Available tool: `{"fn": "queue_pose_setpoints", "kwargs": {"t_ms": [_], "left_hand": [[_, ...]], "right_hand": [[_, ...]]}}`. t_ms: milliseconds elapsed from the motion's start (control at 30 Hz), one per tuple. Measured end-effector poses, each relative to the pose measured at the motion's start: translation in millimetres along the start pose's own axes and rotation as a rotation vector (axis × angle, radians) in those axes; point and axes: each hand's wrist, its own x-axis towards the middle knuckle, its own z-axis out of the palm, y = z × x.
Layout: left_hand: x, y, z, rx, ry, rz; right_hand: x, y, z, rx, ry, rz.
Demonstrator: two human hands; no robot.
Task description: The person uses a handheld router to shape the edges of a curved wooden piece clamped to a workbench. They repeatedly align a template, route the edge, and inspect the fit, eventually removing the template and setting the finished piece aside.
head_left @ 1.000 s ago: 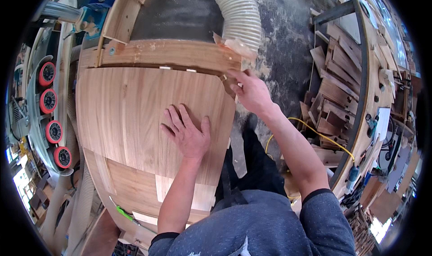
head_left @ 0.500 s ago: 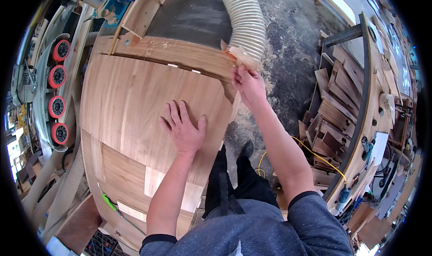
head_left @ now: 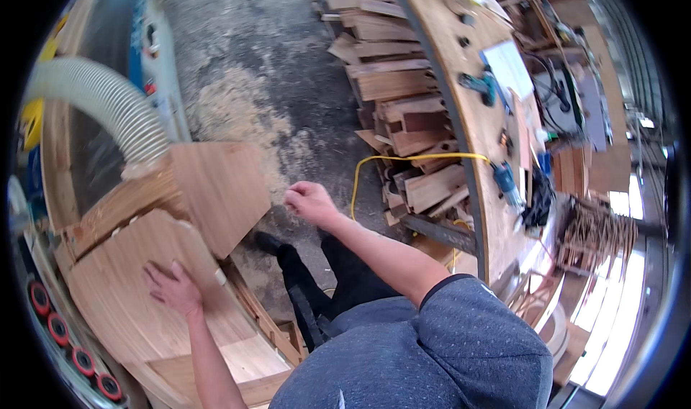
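Observation:
My left hand (head_left: 173,288) lies flat with spread fingers on a light brown wooden panel (head_left: 129,294) with a cut corner. In the air beyond the panel's right side, my right hand (head_left: 311,203) has its fingers curled closed. Whatever may be in them is hidden. A second wooden board (head_left: 219,189) juts out between the two hands, beside a wooden beam (head_left: 137,200). A ribbed clear hose (head_left: 119,103) ends at that beam.
To the right stands a long workbench (head_left: 471,121) with a teal power drill (head_left: 481,85), a teal power tool (head_left: 507,186) and a yellow cord (head_left: 403,157). Stacked wood offcuts (head_left: 396,85) lie beside it. Sawdust covers the floor (head_left: 237,114). Red-rimmed rollers (head_left: 59,330) sit at lower left.
My view has swung to the right. My right hand has come away from the hose end, and the thin tan sheet it held there is out of sight. My left hand stays on the panel.

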Motion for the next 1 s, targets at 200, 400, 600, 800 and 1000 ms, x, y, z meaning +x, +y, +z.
{"fn": "queue_pose_setpoints", "kwargs": {"t_ms": [200,400,600,800,1000], "left_hand": [[2.0,-11.5,7.8,0.017,0.01,-0.014],[5.7,-17.5,10.3,0.043,-0.031,-0.017],[25.7,-54.8,17.4,0.251,-0.14,0.126],[18.1,-4.0,-20.0,0.388,-0.214,0.006],[17.7,-11.5,-21.3,0.239,-0.203,0.033]], "right_hand": [[-98.0,30.5,-219.9,-0.324,0.597,-0.136],[-196.2,81.3,-438.8,-1.057,1.091,-0.166],[-248.1,143.4,-590.8,-1.403,1.041,0.112],[-246.9,128.0,-598.8,-1.144,0.891,0.467],[-250.6,144.0,-631.7,-1.079,0.826,0.356]]}}
